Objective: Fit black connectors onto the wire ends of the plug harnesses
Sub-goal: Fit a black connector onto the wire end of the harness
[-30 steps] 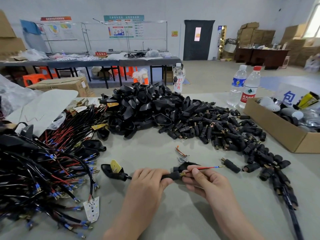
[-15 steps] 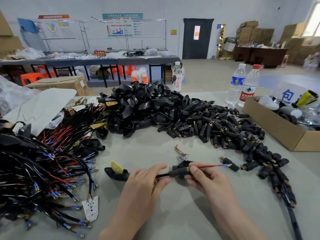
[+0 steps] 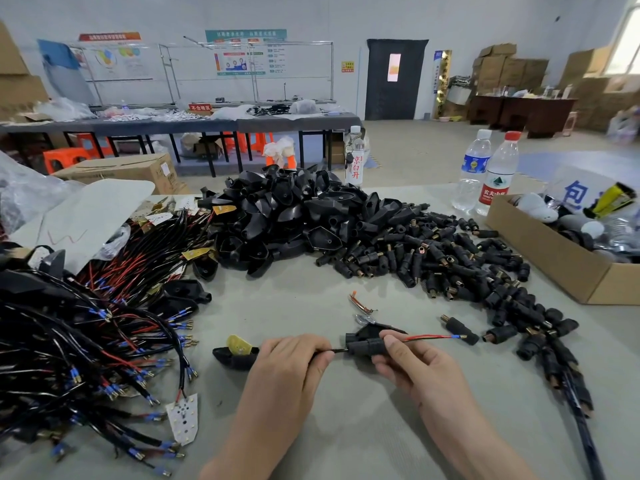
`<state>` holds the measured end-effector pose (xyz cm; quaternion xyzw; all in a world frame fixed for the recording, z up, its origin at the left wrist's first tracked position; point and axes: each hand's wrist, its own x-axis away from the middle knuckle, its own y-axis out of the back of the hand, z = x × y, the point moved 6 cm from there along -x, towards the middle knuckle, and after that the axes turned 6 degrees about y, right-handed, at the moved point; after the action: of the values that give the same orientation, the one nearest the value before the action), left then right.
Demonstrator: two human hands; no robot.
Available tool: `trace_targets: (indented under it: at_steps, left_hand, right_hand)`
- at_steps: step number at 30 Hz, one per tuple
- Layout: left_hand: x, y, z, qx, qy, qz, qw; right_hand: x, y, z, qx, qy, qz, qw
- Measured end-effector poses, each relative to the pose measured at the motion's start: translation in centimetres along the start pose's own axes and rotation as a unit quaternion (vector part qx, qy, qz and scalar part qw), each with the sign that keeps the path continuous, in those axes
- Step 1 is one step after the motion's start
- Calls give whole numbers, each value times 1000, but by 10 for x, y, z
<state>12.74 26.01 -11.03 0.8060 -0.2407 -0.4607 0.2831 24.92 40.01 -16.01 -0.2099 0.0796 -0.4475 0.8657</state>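
Near the front edge of the table (image 3: 346, 438), the left hand (image 3: 287, 368) pinches a harness cable (image 3: 327, 352) while the right hand (image 3: 415, 368) grips a black connector (image 3: 367, 347) sitting on it. Its red wire (image 3: 429, 337) runs out rightward. Loose connectors (image 3: 433, 258) heap toward the far right, and harnesses (image 3: 69, 341) lie along the left edge.

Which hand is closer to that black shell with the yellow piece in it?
Left. The left hand sits right beside the black shell; the right hand is farther right, past the left one.
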Motion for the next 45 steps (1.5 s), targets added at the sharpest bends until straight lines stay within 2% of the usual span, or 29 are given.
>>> trace_targets:
  at_steps: [3,8,14,21,24,27,30,37,45]
  left_hand:
    - [0,1,-3,5,-9,-1,1000]
    - [5,-2,8,52,42,35,997]
    - [1,1,1,21,9,31,999]
    - [-1,3,-1,9,-5,32,999]
    - [1,1,3,24,15,33,999]
    - [5,-5,9,74,55,64,994]
    - [7,-12,4,84,40,101,991]
    - [3,0,8,11,27,18,999]
    - [5,-6,4,67,60,37,995]
  right_hand:
    - [0,0,0,-6,1,4,1000]
    - [3,-3,2,10,18,20,1000]
    - [0,1,1,28,17,-7,999]
    - [-2,2,-4,26,-7,3,1000]
    - [-2,2,-5,19,-12,9,1000]
    - [-1,-1,-4,14,-2,22,1000]
    - [2,-6,-4,36,15,41,998]
    - [0,-2,2,7,20,13,1000]
    - [4,-8,-1,19,9,39,999]
